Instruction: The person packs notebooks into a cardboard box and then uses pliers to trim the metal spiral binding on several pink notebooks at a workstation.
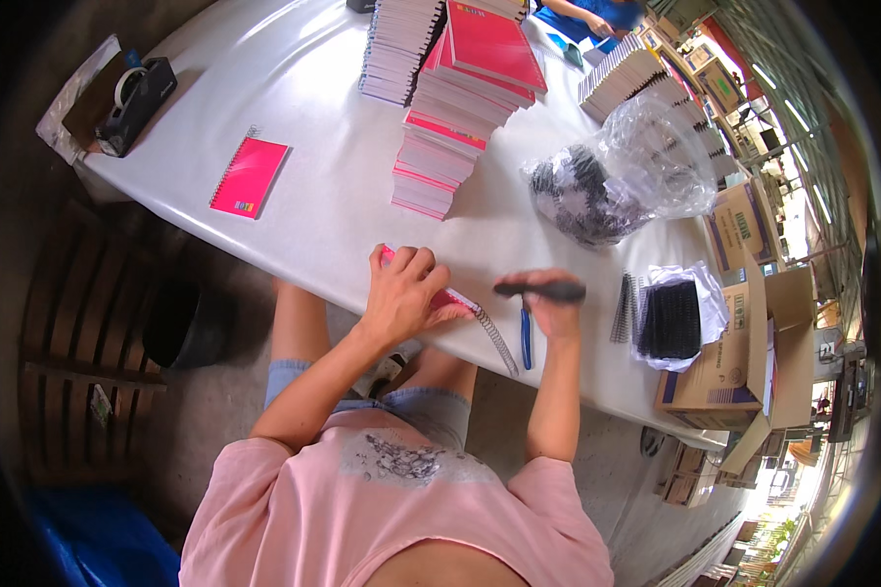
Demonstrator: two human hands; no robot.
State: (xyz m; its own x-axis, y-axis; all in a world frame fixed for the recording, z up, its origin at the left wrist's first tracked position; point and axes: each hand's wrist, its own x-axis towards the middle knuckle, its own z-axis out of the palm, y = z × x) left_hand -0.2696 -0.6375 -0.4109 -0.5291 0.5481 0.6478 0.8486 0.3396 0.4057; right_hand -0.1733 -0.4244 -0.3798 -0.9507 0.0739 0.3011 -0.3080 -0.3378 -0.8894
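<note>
- I see the left hand [406, 286] grasping a small pink notebook [446, 300] at the near edge of the bench [338, 201]; its fingers [423, 262] curl over the upper side and cover most of the cover.
- From where I watch, one corner of that notebook shows beyond the fingertips, and its other end sticks out on the right, past the thumb side of the hand.
- A loose length of coil [499, 342] hangs from that right end, toward the wearer and clear of the left fingers.
- I make out the right hand [554, 318] just beside the coil, holding a dark tool [558, 292] crosswise; blur keeps me from telling how each finger closes on it.
- A slim blue handle [526, 338] lies between the coil and the right hand; I cannot tell whether it touches either.
- Farther off, I have a second notebook [249, 178] lying flat to the left and a tall notebook stack [440, 147] beyond the hands.
- To my right are a clear bag [656, 161] and black coils [670, 320] on white paper, beside an open carton [713, 372].
</note>
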